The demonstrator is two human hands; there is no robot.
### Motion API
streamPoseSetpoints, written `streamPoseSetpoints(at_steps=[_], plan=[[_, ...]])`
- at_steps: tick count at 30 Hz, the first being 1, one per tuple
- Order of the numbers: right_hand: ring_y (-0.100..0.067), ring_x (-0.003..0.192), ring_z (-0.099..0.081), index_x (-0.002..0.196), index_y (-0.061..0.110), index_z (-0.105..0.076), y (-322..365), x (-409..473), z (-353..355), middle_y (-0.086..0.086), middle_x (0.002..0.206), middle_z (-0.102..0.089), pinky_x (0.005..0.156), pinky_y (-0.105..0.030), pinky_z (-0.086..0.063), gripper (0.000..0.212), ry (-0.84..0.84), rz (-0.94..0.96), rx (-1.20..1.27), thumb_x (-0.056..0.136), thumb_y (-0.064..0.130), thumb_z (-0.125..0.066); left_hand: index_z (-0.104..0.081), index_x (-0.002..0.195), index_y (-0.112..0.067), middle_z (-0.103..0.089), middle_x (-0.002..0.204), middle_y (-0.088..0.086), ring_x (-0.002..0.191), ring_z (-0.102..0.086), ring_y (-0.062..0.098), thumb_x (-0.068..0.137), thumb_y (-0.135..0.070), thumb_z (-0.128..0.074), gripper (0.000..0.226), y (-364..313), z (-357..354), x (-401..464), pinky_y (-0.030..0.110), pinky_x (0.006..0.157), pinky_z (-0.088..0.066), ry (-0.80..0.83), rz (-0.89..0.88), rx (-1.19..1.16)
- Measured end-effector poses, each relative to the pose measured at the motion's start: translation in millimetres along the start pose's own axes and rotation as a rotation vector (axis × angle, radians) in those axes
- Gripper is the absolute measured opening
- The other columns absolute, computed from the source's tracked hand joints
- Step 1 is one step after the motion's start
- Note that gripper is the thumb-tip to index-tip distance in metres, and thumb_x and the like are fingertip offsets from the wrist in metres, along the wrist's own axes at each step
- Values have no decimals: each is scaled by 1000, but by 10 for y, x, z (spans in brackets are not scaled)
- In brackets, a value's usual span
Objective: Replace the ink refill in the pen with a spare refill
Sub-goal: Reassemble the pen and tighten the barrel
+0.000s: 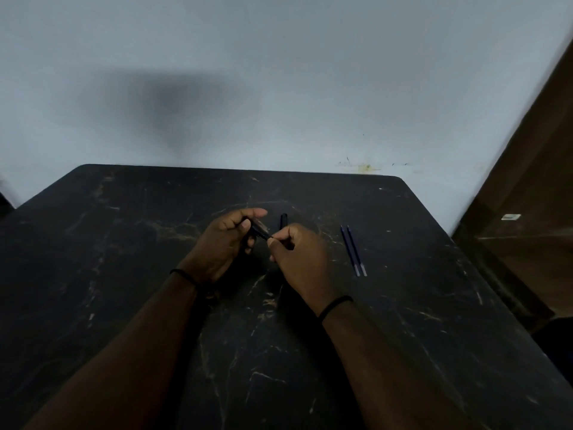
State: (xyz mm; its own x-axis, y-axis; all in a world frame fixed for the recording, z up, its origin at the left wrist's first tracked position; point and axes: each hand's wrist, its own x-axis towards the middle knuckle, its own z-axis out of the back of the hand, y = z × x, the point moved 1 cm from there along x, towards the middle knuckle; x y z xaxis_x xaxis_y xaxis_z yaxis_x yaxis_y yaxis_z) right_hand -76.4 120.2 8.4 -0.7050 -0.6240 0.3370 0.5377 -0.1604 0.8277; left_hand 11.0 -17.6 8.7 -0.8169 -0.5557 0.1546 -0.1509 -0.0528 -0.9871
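Black marble-look worktop [124,274] carried the job at an early stage. The left hand [217,243] gripped the pen [259,230] above its middle, while the right hand [297,259] pinched the pen's tip end, apparently drawing out the old refill. A cap-like black piece [283,220] lay at twelve o'clock; two spare refills [353,251] waited untouched at three o'clock.

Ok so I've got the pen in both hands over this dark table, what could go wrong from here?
1. The right hand pinches at the tip of the pen that the left hand grips; any small part that slips out could vanish against the dark marbled table.
2. The black piece, probably the cap, lies just behind your hands and could get knocked away.
3. The two spare refills lie loose on your right; a sweeping forearm could roll them off.
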Motion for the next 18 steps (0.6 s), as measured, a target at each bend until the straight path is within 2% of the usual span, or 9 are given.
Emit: streamPoseSetpoints(at_steps=[3,6,8,10,13,16,18], plan=[[3,66,-58,80,34,-62,5,-11,30,17,70,-61,55,-18,-42,12,49,-2,-207,88,41,-67,-55,133,-10,-69,94,8,62,-51,10,104,-7,-39,33,26,-3,24,21,54,-43,8,-21,-19],[9,64,-54,77,37,-60,-13,-17,76,22,68,-58,53,-10,-32,14,-17,-40,-220,88,41,-68,-59,126,-15,-69,103,14,60,-52,11,102,-17,-47,27,50,-23,55,23,52,-42,-119,-12,-9],[10,63,-55,75,36,-62,-45,2,148,22,67,-59,53,-9,-33,15,-108,-65,-213,89,39,-68,-63,118,-15,-70,96,10,56,-52,9,101,-22,-50,22,58,-41,75,22,49,-42,-221,14,-24],[4,63,-58,71,32,-62,-108,35,220,16,67,-62,54,-19,-45,20,-189,-110,-177,89,38,-68,-65,111,-13,-69,87,5,52,-50,6,100,-21,-53,18,70,-61,86,19,45,-41,-281,19,10],[-4,65,-61,75,24,-66,-191,75,267,9,69,-65,64,-34,-57,22,-195,-230,-172,92,39,-67,-69,97,-11,-67,77,2,48,-47,4,97,-19,-58,13,102,-115,100,17,43,-39,-320,-9,180],[-8,64,-61,76,21,-67,-222,112,269,7,68,-65,64,-33,-57,26,-156,-289,-245,93,41,-64,-70,92,-8,-67,75,3,49,-47,1,95,-19,-61,14,130,-170,110,16,51,-42,-301,-74,399],[-8,63,-60,75,22,-67,-207,140,266,8,67,-65,58,-27,-51,28,-138,-307,-303,93,42,-63,-71,90,-9,-67,75,1,54,-49,0,94,-20,-63,13,155,-179,115,23,62,-45,-282,-116,529]])
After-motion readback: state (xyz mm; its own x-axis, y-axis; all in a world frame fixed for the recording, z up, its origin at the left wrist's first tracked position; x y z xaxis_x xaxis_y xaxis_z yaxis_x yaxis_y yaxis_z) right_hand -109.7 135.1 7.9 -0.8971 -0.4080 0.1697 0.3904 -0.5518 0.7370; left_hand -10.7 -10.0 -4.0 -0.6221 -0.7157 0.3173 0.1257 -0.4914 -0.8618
